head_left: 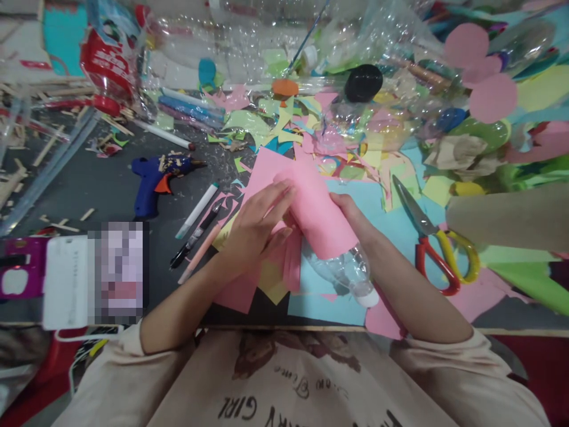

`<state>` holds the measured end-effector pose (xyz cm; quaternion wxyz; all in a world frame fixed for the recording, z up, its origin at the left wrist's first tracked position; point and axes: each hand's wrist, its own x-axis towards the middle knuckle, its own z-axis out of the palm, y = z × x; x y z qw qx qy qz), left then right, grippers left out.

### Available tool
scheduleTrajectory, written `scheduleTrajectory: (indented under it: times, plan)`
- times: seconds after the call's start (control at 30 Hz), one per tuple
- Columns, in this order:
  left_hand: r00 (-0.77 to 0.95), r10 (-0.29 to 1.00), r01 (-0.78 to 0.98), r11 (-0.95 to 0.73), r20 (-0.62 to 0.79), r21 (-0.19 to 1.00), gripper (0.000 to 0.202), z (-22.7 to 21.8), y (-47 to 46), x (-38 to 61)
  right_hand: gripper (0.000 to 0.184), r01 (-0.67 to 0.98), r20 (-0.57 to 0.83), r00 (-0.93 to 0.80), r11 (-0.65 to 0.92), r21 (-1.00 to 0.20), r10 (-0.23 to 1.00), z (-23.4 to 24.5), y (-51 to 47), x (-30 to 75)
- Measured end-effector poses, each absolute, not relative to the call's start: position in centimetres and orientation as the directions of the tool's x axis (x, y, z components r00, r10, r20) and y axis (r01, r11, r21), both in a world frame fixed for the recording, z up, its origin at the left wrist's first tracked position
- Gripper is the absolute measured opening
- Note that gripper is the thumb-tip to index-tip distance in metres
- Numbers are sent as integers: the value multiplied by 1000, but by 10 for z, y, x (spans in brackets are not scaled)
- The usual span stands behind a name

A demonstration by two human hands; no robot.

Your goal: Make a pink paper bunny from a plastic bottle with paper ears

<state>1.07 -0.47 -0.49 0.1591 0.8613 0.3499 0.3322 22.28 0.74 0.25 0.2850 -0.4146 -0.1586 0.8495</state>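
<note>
A clear plastic bottle [349, 271] lies on its side in front of me, its white cap toward me. A pink sheet of paper [317, 210] is wrapped round its upper part. My left hand [258, 225] presses flat on the pink paper from the left, fingers stretched along it. My right hand [349, 210] grips the wrapped bottle from the right, its fingers mostly hidden behind the paper.
Red and yellow scissors [438, 246] lie to the right on light blue paper [391, 225]. A blue glue gun [155, 181] and pens [195, 228] lie to the left. A white phone [89, 281] sits at the near left. Empty bottles [267, 41] and paper scraps crowd the far side.
</note>
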Motion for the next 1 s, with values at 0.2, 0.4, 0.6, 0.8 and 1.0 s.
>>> scheduleTrajectory:
  times: [0.2, 0.4, 0.6, 0.8, 1.0]
  plan:
    - [579, 619, 421, -784, 531, 456, 59, -4, -9, 15, 41, -315, -588, -534, -788, -528, 607, 5, 8, 224]
    - [461, 779, 532, -627, 426, 569, 55, 0, -7, 10, 38, -311, -604, -447, -748, -587, 660, 5, 7, 222]
    - [432, 819, 573, -573, 378, 586, 61, 2, -5, 9, 52, -240, -485, -431, -615, -752, 761, 3, 9, 221]
    - [414, 781, 500, -624, 466, 601, 57, -2, -3, 9, 54, -255, -432, -419, -560, -788, 799, 1, 9, 218]
    - [526, 729, 430, -673, 438, 602, 56, -1, -14, 16, 47, -323, -512, -385, -632, -705, 768, -1, 9, 219]
